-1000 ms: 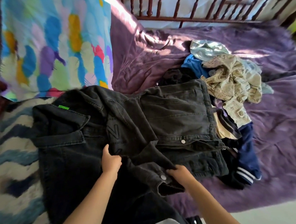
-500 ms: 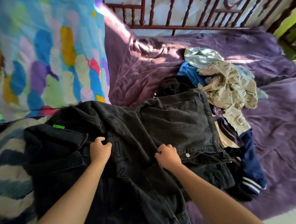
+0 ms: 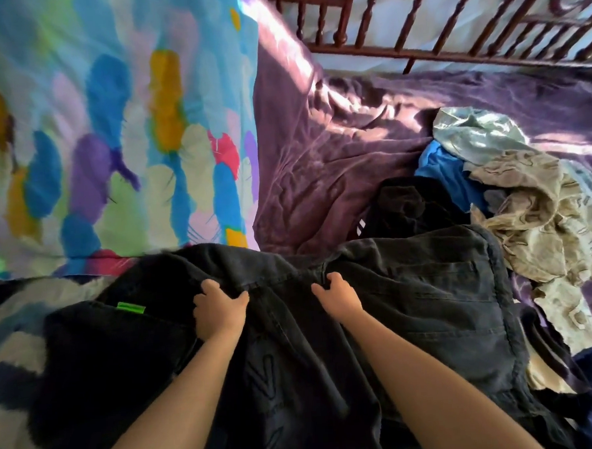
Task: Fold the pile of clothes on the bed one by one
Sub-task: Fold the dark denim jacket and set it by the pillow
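Lying to the left of the fingers, a green tag [image 3: 131, 307] shows on the black denim jacket [image 3: 412, 304], which is spread on the bed under both forearms. The left hand [image 3: 220, 307] grips a fold of the jacket with curled fingers [image 3: 208, 286]. Just to its right, the right hand [image 3: 337, 296] pinches the same fold. Beyond the fingers is the purple bed cover [image 3: 336, 160]. To their right, the pile of clothes [image 3: 527, 219] touches the jacket's edge.
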`<state>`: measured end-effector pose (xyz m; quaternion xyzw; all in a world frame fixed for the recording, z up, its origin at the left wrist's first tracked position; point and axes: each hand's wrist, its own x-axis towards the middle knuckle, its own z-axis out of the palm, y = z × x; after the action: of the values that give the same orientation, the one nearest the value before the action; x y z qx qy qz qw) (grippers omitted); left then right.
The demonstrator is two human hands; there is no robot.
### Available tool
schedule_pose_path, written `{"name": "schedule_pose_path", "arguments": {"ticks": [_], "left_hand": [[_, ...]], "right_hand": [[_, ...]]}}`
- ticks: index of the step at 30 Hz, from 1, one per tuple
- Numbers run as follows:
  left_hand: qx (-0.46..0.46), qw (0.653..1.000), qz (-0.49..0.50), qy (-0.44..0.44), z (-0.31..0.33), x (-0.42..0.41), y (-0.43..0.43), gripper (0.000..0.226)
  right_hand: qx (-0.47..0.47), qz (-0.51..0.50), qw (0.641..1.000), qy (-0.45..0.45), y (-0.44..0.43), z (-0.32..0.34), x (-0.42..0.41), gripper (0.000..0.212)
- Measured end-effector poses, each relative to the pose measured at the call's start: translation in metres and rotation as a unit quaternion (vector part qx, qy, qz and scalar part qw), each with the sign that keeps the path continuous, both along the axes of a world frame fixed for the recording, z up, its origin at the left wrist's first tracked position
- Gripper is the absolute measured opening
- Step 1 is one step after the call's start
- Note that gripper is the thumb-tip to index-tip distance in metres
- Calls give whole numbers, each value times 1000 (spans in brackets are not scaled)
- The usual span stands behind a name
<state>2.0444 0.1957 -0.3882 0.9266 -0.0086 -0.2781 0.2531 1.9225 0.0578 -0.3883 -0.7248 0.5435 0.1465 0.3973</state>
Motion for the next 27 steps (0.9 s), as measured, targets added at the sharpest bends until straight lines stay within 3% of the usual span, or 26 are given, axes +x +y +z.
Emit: {"name": "schedule_pose_path", "arguments": {"ticks": [4, 6, 9, 12, 15, 16, 18, 20, 22, 23, 27], "left_hand": [[-26, 997, -3, -76, -8, 4, -3, 17], [-87, 987, -15, -137, -6, 10, -1, 8], [-231, 955, 72, -172, 1, 45, 6, 9], [-319, 927, 150, -131, 5, 85, 4, 25], [-293, 942, 119, -114, 6, 91, -6, 18], [-281, 949, 100, -105, 7, 86, -8, 30], [-237, 963, 32, -128, 6, 66, -6, 58], [-157, 973, -51, -160, 1, 31, 3, 79], [-70, 984, -95, -130, -8, -11, 22, 89], [-25, 988, -112, -100, -12, -35, 35, 91], [49, 954, -287, -64, -21, -131, 102, 95]], "right_hand": [[34, -73, 997, -17, -8, -25, 21, 74], [15, -66, 998, -7, -14, -33, 26, 64], [-30, -145, 983, -113, -31, -35, 38, 40], [-26, -233, 946, -225, -45, -26, 54, 38], [-55, -103, 987, -112, -37, -26, 56, 51], [-109, -41, 992, -58, -29, -23, 51, 53], [-277, 70, 958, -40, -8, -19, 34, 52], [-416, 174, 885, -118, 23, -19, 3, 50], [-431, 285, 840, -163, 60, -25, -41, 47], [-409, 329, 838, -148, 80, -27, -69, 47], [-318, 376, 870, -35, 143, -28, -177, 56]]}}
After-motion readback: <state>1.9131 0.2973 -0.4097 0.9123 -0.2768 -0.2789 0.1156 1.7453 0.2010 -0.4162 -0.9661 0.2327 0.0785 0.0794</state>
